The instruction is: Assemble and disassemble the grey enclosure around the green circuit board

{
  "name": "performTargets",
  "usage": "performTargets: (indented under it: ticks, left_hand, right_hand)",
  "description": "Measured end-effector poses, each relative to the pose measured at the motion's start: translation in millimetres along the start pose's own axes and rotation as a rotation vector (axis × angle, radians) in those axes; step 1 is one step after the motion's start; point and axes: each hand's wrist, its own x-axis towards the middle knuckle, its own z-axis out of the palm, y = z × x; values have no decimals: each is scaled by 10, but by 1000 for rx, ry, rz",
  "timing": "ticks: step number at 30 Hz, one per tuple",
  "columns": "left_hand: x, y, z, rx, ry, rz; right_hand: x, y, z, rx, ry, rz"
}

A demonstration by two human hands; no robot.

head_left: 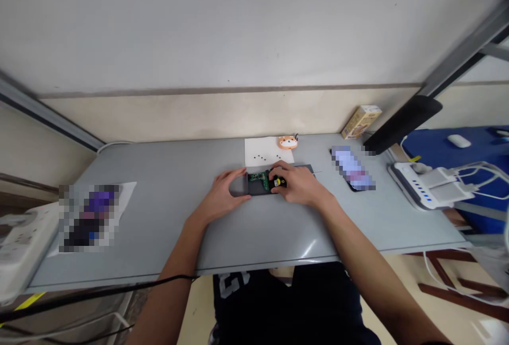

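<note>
The left hand rests open on the end of a dark case. The right hand grips a small yellow and black part on the green board, which lies uncovered in the case on the tabletop.

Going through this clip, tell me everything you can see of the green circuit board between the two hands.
The green circuit board is a small, flat printed board with dark components on top; finer detail is too small to tell. It lies flat on or in a dark grey case at the table's middle. The right hand curves over its right end beside a yellow-and-black part, hiding that end. The left hand holds the case's left end, just beside the board.
</note>
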Motion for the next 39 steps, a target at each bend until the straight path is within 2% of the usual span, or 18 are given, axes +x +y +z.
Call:
performTargets:
  ticks: [5,10,13,15,17,20,22,24,25,28,35,39]
  left_hand:
    - [-4,1,2,4,5,-6]
    - [7,24,21,11,-15,-18]
    - [-54,9,-42,45,-3,-27]
    - [-199,-77,-158,109,126,-22]
    - [-461,-250,-335,214,375,-20]
    - [-1030,-658,-658,466,755,-225]
    - [-1434,-969,-854,611,902,-407]
    - [-1770,-1241,-1002,652,909,-537]
    - [-1895,-1346,-1054,629,874,-600]
    - [-2080,-1507,-1135,531,737,-760]
    - [-1989,-1395,-1155,520,755,-821]
    - [-1951,-1363,-1191,549,676,-896]
  right_hand:
    - [7,8,10,19,30,3]
    - [2,32,41,-4,-39,-14]
    - [-1,53,33,-14,-64,-20]
    - [-2,68,27,-3,-75,-18]
    - [-4,80,24,17,-83,-10]
    - [-6,87,26,40,-85,0]
    - [-7,83,26,42,-84,-2]
    - [-8,76,22,39,-83,-6]
    - [-9,73,20,36,-81,-6]
    - [-10,69,19,33,-74,-3]
    - [-10,70,20,69,-67,3]
    - [-9,55,3,70,-69,13]
